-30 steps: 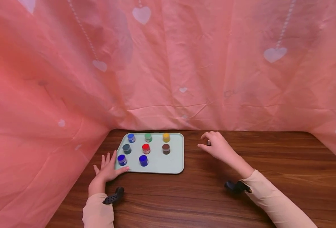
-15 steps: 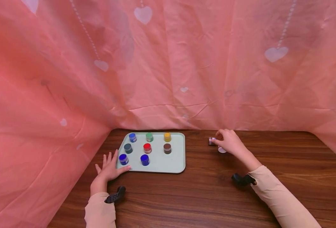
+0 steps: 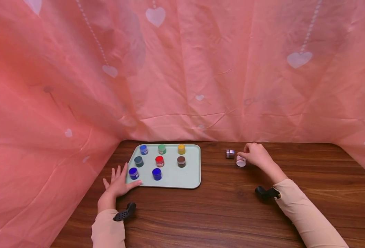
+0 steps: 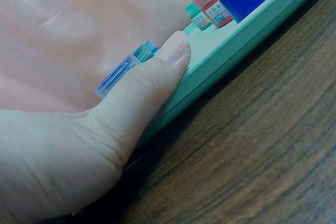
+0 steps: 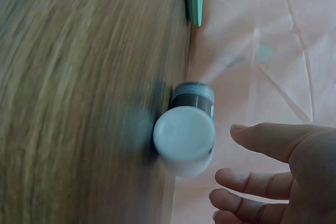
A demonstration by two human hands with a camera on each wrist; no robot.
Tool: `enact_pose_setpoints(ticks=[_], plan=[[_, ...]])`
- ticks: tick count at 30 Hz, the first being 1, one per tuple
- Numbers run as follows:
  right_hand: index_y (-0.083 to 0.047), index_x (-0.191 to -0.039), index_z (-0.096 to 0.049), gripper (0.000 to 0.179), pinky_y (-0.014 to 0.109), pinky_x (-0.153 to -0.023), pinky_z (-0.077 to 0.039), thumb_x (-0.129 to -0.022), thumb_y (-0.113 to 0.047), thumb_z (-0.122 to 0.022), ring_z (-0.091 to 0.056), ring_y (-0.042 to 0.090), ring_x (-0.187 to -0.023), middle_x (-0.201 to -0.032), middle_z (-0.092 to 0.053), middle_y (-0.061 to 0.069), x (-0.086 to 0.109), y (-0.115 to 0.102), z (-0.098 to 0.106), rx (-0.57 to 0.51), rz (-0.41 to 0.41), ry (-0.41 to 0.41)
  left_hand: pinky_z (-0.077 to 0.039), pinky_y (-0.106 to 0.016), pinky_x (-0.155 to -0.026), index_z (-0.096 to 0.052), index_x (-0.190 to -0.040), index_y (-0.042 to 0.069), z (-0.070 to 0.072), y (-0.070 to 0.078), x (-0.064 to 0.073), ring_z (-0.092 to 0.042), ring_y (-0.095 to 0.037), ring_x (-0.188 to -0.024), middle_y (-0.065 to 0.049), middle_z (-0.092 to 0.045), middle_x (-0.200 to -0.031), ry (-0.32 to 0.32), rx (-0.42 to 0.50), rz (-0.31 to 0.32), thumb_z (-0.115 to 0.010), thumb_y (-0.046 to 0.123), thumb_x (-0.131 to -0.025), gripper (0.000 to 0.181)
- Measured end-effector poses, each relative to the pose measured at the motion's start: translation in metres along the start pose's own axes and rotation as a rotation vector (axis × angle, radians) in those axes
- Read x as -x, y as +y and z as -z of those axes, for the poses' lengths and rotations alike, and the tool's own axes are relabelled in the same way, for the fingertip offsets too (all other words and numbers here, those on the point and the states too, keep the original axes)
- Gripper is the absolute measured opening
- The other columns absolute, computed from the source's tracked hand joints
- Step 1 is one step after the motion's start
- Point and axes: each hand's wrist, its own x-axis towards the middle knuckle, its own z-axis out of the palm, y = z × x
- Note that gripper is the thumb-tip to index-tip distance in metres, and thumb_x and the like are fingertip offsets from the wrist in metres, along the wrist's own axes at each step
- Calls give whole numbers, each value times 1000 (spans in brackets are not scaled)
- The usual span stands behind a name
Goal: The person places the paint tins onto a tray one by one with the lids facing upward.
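In the head view my left hand point(image 3: 117, 186) rests at the near left corner of a pale green tray point(image 3: 182, 181), fingers spread. Its thumb point(image 4: 168, 56) lies along the rim in the left wrist view. Several small paint jars stand on the tray, among them a red jar point(image 3: 159, 161), a yellow jar point(image 3: 181, 149) and a dark blue jar point(image 3: 157, 174). To the right, my right hand point(image 3: 258, 156) is beside a white jar point(image 3: 241, 161) lying on its side. The right wrist view shows its thumb and fingers apart from this jar. A dark jar point(image 3: 230, 153) lies just beyond, also on its side.
The dark wooden table point(image 3: 201, 217) reaches back to a pink curtain point(image 3: 213, 69) with heart prints, which also hangs on the left. Black camera mounts sit at both wrists, the left one point(image 3: 125, 212) near the tray.
My right hand has moved right, from around the dark jar to beside the white jar. Both jars now show on the table. My left hand has stayed on the tray's corner.
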Motion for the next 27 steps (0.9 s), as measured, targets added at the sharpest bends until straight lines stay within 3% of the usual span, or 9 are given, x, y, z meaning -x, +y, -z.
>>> enact_pose_setpoints(ticks=[10,16,27], plan=[[-7,-72,-61,43,32,-53,-39,-90,-46,-62,-53,25,-67,-71,-58,8,1,4,-2,56,-101,-95,19,-77,-102,0,-157,11,1,1,1,15,-50,-146,-30,5,-160,2,3,-1,-61,75,-75,120],[-8,-71,-61,44,33,-54,-39,-88,-49,-65,-53,23,-66,-71,-58,7,4,-2,-4,70,-101,-118,19,-78,-102,0,-157,11,0,0,1,15,-51,-146,-30,5,-160,-1,-1,1,-60,75,-75,120],[-5,-84,-65,41,34,-56,-42,-83,-46,-71,-54,24,-71,-79,-63,9,6,-7,-6,61,-75,-185,18,-78,-102,0,-157,11,0,1,1,15,-51,-146,-30,5,-160,-3,1,5,-61,75,-76,120]])
